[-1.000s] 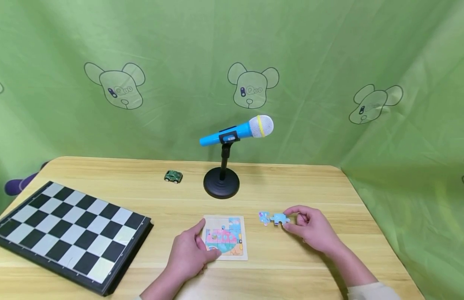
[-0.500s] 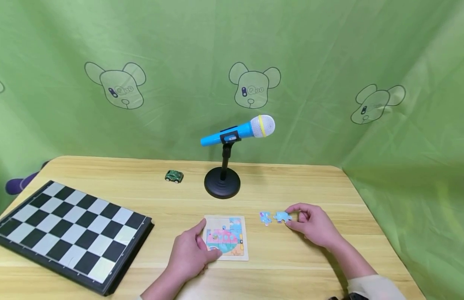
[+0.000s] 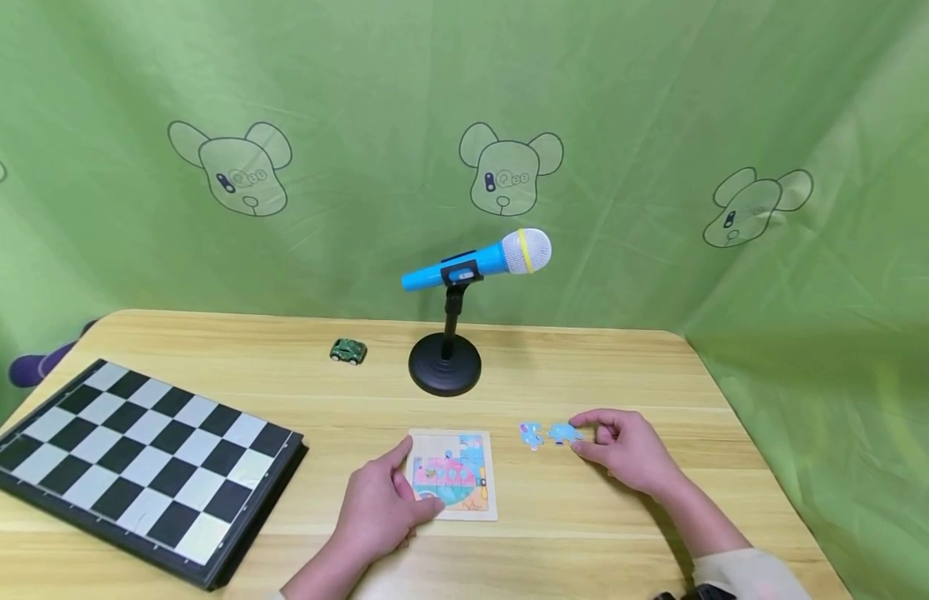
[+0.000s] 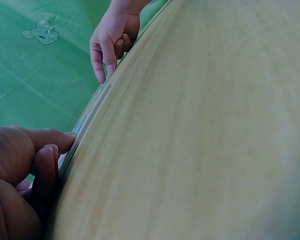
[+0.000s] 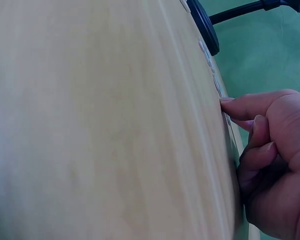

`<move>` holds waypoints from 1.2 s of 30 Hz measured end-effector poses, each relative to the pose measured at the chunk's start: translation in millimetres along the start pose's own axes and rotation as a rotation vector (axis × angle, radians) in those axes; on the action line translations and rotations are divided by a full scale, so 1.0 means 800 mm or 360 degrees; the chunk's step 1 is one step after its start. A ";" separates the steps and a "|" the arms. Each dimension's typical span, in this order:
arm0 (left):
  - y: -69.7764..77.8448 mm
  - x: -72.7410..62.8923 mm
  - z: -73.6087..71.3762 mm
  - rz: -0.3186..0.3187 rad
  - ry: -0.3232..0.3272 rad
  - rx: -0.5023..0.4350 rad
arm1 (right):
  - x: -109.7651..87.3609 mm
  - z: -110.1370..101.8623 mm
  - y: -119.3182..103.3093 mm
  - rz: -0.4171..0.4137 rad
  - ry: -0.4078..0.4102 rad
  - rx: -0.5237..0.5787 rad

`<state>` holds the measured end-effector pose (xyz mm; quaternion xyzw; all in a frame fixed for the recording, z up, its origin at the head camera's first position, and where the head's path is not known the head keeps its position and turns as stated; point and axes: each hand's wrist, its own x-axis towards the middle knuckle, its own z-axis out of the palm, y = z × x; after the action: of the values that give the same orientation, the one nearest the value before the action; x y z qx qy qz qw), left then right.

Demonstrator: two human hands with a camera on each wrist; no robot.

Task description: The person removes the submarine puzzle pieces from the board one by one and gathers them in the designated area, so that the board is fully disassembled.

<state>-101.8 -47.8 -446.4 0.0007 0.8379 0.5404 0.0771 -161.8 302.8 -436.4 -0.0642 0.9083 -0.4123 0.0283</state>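
In the head view my left hand (image 3: 379, 504) holds the left side of a small wooden jigsaw puzzle tray (image 3: 492, 492), index finger at its upper left corner and thumb on its lower edge. Pink, teal and blue pieces fill much of the tray; bare wood shows at its upper left. To the right, my right hand (image 3: 627, 450) pinches a blue jigsaw piece (image 3: 563, 432) between thumb and index finger, the other fingers curled in. A second blue jigsaw piece (image 3: 531, 435) with a purple spot lies just left of it. Both wrist views look low across the tabletop.
A blue toy microphone (image 3: 464, 268) on a black round-based stand (image 3: 445, 377) rises behind the tray. A green toy car (image 3: 348, 351) sits to its left. The chessboard (image 3: 145, 458) takes up the left of the wooden table (image 3: 584, 550). Green cloth (image 3: 374, 167) hangs behind.
My right hand has drawn its blue piece slightly right, opening a gap from the other piece, and the held piece's outline looks turned. The left hand and tray stay in place.
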 end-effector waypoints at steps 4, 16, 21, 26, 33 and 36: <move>0.000 0.000 -0.001 0.0001 -0.0007 -0.0014 | 0.000 0.008 -0.006 -0.0024 0.0005 0.0096; 0.000 0.000 0.001 0.0007 -0.0013 -0.0025 | -0.006 0.054 -0.053 -0.0152 -0.0115 0.0247; 0.000 0.000 0.000 0.0006 -0.0021 -0.0066 | -0.006 0.076 -0.066 -0.0193 -0.0142 0.0228; 0.000 0.000 -0.001 0.0014 -0.0029 -0.0051 | -0.005 0.094 -0.080 -0.0215 -0.0173 0.0209; 0.000 0.000 -0.002 0.0012 -0.0037 -0.0041 | -0.002 0.109 -0.098 -0.0173 -0.0182 0.0115; 0.000 0.000 -0.002 0.0013 -0.0040 -0.0039 | 0.000 0.112 -0.101 -0.0153 -0.0194 0.0083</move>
<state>-102.2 -49.1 -445.8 0.0100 0.8301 0.5510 0.0855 -144.7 183.3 -434.9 -0.1319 0.8898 -0.4320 0.0654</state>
